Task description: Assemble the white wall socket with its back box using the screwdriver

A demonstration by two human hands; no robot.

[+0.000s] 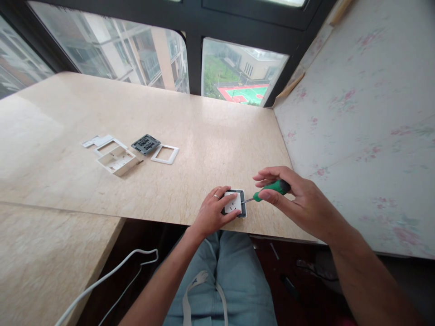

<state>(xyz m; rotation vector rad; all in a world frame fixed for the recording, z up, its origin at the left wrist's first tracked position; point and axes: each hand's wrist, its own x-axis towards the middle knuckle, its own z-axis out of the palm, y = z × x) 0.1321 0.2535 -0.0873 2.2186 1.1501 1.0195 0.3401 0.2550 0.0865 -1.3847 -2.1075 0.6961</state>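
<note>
A white wall socket (232,204) with a dark grey frame lies on the stone sill near its front edge. My left hand (211,212), a ring on one finger, is closed over the socket and holds it by its sides. My right hand (301,199) has a green and black screwdriver (273,187), the thumb below the handle and the fingers loosely above it. The screwdriver slants down to the left, its tip at the right side of the socket's frame. Whether the tip sits in a screw or a slot is too small to tell.
Left on the sill (210,131) are a white open box (117,161), a dark grey panel (146,144), a square white frame (165,154) and further white plates (105,141). A flowered wall (353,113) rises at right. A white cable (112,271) hangs below left.
</note>
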